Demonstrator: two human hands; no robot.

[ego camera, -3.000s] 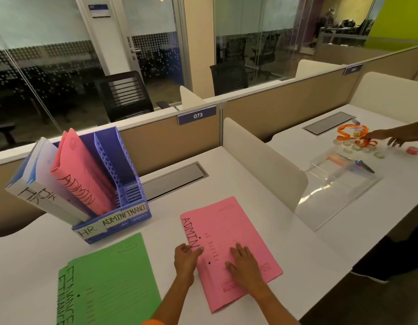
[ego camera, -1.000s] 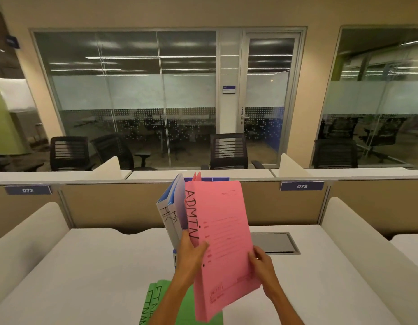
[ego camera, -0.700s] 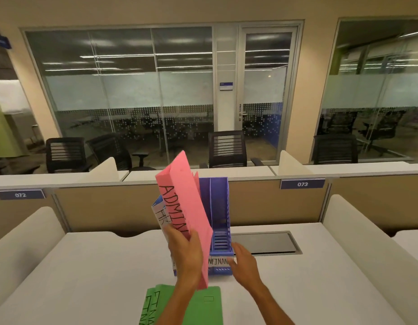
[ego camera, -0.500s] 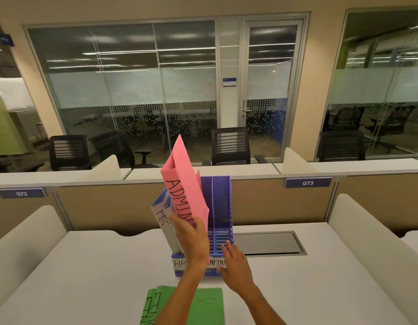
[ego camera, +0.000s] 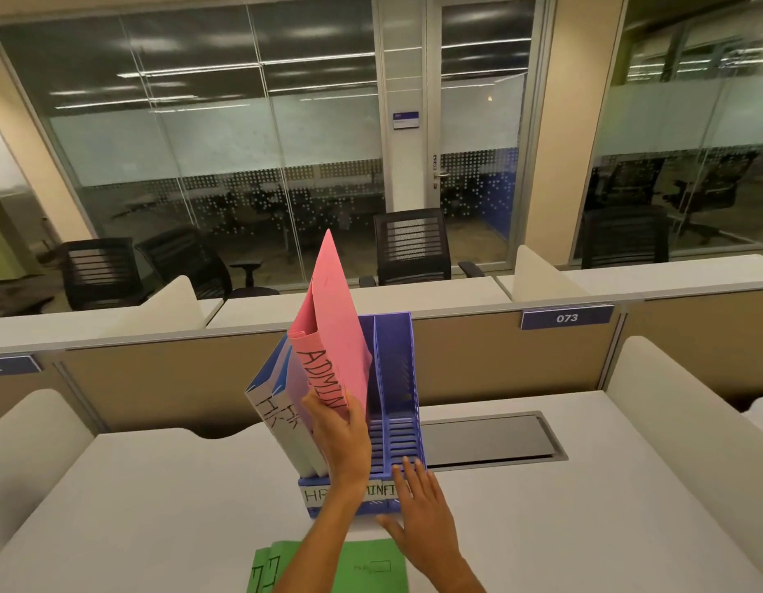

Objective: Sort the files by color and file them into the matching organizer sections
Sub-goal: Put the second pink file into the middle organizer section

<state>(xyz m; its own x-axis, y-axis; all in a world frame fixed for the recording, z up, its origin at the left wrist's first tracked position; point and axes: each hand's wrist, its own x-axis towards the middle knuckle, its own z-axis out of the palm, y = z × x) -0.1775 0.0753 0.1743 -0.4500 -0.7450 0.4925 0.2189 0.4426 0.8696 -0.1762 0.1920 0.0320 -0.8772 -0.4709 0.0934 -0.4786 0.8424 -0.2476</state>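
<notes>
head cam | forward and down over desk (ego camera: 157, 507) | close — single view

Pink file (ego camera: 335, 336) with black lettering; blue organizer (ego camera: 397, 378), white labels (ego camera: 315, 495); white-and-blue files (ego camera: 272, 404); green files (ego camera: 371, 567); white desk (ego camera: 585, 528).

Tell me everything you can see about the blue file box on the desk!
The blue file box looks like plastic, with tall slotted walls that split it into sections. It stands upright on the white desk. Paper labels on its front read HR, then letters that are partly hidden. White folders marked HR lean in its left section, and its right section looks empty. A left hand holds a tilted pink folder marked ADMIN at the middle section. A right hand has straight fingers touching its front edge.
</notes>
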